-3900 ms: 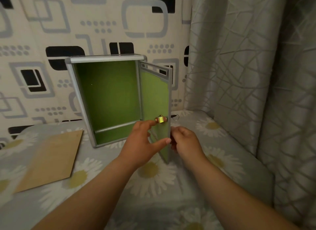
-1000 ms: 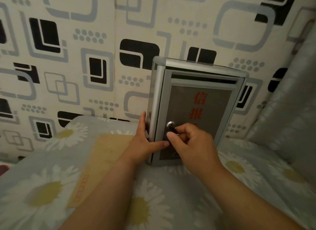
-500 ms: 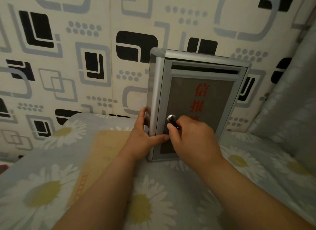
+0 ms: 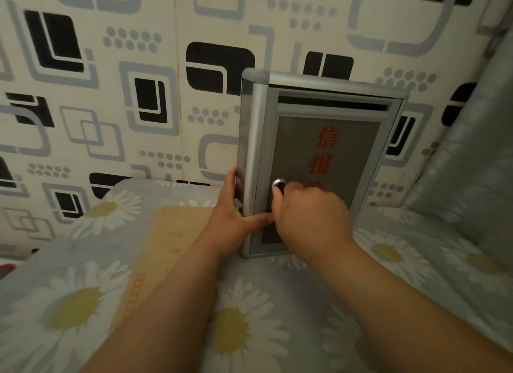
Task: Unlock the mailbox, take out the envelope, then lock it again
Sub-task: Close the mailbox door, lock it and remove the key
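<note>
The silver mailbox (image 4: 327, 111) stands upright on the bed against the patterned wall, its door closed, red characters on the grey front panel. The round lock (image 4: 278, 182) sits at the door's left side. My right hand (image 4: 308, 217) is closed around the key in that lock; the key itself is mostly hidden by my fingers. My left hand (image 4: 231, 214) grips the mailbox's left edge, thumb across the lower front. The brown envelope (image 4: 166, 250) lies flat on the bed to the left of the mailbox, partly under my left forearm.
A daisy-print bedsheet (image 4: 83, 303) covers the surface. The patterned wall (image 4: 111, 81) stands directly behind the mailbox. A grey curtain (image 4: 472, 156) hangs at the right, close to the mailbox's right side.
The door was open 3.9 s ago and is closed now. Over the last second my right hand has rotated at the lock, knuckles turning upward. My left hand keeps its hold.
</note>
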The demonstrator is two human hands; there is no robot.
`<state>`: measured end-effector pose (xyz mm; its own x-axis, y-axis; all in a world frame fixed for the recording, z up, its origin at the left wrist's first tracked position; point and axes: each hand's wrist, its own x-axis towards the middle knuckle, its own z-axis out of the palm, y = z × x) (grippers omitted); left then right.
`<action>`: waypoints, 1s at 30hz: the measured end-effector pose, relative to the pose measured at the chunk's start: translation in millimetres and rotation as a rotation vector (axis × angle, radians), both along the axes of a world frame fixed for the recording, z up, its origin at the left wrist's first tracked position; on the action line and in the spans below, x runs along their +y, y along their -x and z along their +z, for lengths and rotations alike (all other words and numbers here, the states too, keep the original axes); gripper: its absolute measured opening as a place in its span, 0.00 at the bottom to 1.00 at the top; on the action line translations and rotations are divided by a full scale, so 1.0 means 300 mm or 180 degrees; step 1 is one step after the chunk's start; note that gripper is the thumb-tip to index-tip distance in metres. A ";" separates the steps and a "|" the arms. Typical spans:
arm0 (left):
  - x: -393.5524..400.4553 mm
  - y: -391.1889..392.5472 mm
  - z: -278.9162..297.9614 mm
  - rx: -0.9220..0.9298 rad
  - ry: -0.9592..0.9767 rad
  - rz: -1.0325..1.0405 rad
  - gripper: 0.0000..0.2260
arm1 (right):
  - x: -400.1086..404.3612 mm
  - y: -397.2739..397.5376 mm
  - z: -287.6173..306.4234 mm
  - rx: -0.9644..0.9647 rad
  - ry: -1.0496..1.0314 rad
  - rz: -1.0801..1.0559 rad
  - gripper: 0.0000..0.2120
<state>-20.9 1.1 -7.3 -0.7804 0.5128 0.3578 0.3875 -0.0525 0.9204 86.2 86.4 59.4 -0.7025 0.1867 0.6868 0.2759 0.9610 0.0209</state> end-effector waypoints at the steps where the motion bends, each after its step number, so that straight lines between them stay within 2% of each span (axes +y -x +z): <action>1: 0.000 -0.001 0.000 -0.0004 0.0017 -0.0022 0.49 | 0.001 0.002 -0.007 0.0023 0.0032 0.0078 0.15; 5: 0.000 -0.004 0.000 -0.0013 0.0013 0.0009 0.47 | 0.006 0.007 -0.015 0.0211 0.0135 0.0321 0.18; 10: 0.001 -0.001 -0.002 -0.0034 -0.0022 -0.0021 0.46 | 0.006 0.014 -0.018 0.0045 0.0322 0.0238 0.19; 14: -0.002 0.003 -0.008 -0.0045 0.0030 -0.0017 0.49 | 0.003 0.006 -0.020 0.0069 0.1309 0.0517 0.24; 17: -0.001 0.006 -0.007 -0.0069 -0.0015 -0.0072 0.49 | 0.015 0.019 -0.003 -0.0072 0.2438 0.0623 0.21; 19: -0.001 0.010 -0.004 -0.0043 -0.0011 -0.0083 0.50 | 0.022 0.026 0.003 -0.0024 0.2860 0.0569 0.20; 30: -0.003 0.024 -0.003 -0.0011 -0.0025 -0.0183 0.46 | 0.025 0.016 0.000 0.0032 0.2396 0.0485 0.17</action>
